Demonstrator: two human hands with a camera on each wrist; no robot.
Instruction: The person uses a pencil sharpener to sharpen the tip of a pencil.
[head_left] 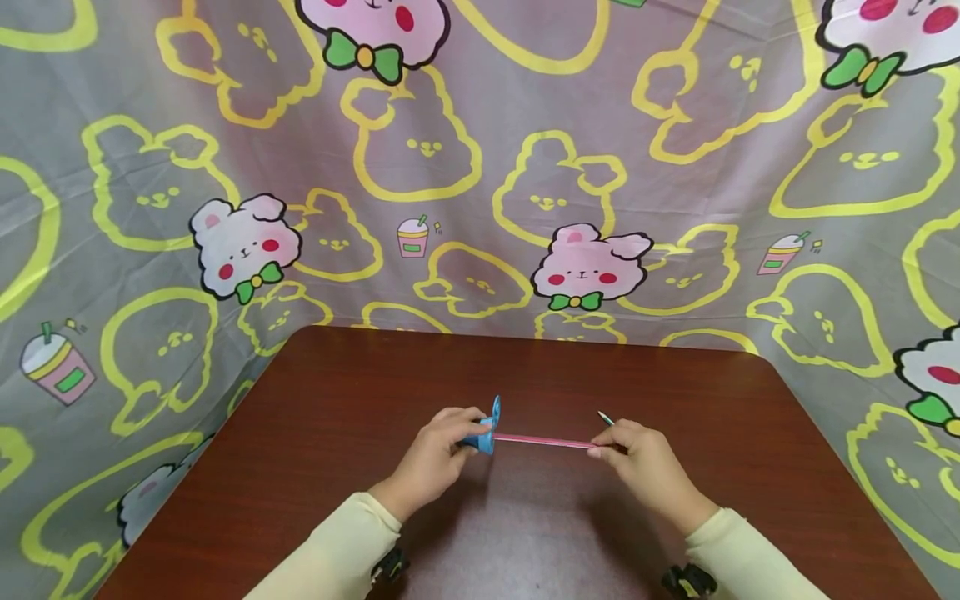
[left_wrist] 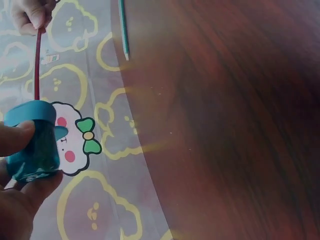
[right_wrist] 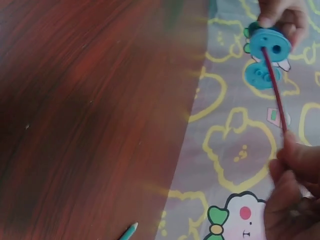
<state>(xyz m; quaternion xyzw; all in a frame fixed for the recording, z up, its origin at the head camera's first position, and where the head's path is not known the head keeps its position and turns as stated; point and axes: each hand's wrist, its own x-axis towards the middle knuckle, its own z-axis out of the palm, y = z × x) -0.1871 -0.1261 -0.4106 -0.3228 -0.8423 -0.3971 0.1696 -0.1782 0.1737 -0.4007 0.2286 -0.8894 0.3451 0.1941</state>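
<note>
My left hand point(head_left: 435, 454) grips a blue pencil sharpener point(left_wrist: 34, 145) with a see-through body, its thumb and fingers around the sides. The sharpener's round top point(right_wrist: 270, 46) has two holes of different size, and its flip lid point(right_wrist: 262, 75) hangs open. A red pencil point(head_left: 546, 442) runs level between the hands, one end in the smaller hole. Near its other end, my right hand point(head_left: 648, 471) pinches the pencil between thumb and fingers. The pencil's tip is hidden inside the sharpener.
A green pencil point(left_wrist: 124, 30) with a sharpened tip lies on the dark wooden table point(head_left: 360, 375), just beyond the right hand. A grey cloth point(head_left: 480, 217) printed with cartoon animals hangs around the table's back and sides.
</note>
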